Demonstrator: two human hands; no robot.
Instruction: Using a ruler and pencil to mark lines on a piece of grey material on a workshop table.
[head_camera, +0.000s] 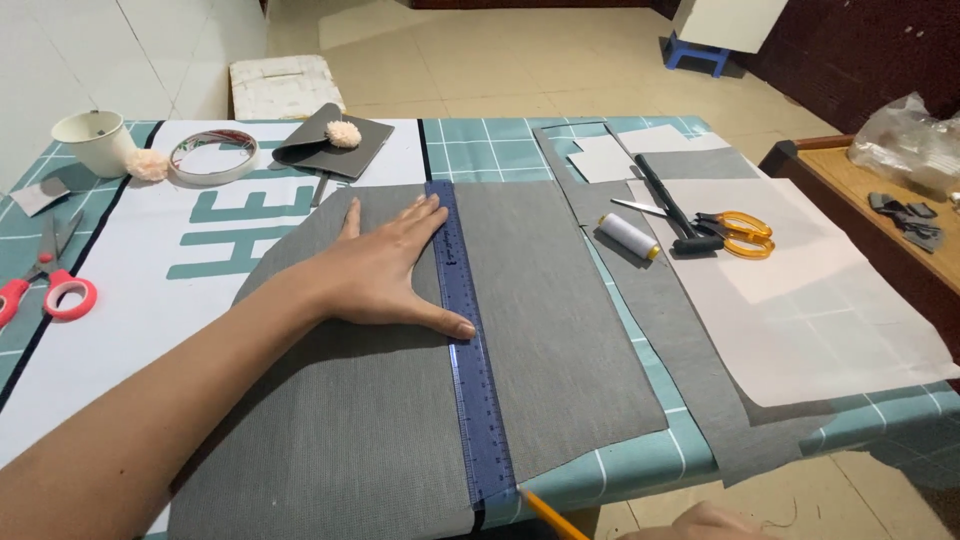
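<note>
head view: your left hand (385, 270) lies flat, nothing grasped, pinning the blue ruler (468, 350) on grey fabric (560, 330) while your right hand (700, 522), grip mostly hidden, holds a pencil (548, 512) at its near end, so you're marking a line and must hold the ruler steady.

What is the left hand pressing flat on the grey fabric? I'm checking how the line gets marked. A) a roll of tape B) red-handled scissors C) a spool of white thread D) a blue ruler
D: the left hand lies spread on the grey fabric with thumb and fingertips against the blue ruler; the red-handled scissors, thread spool and tape roll lie apart, untouched.
</note>
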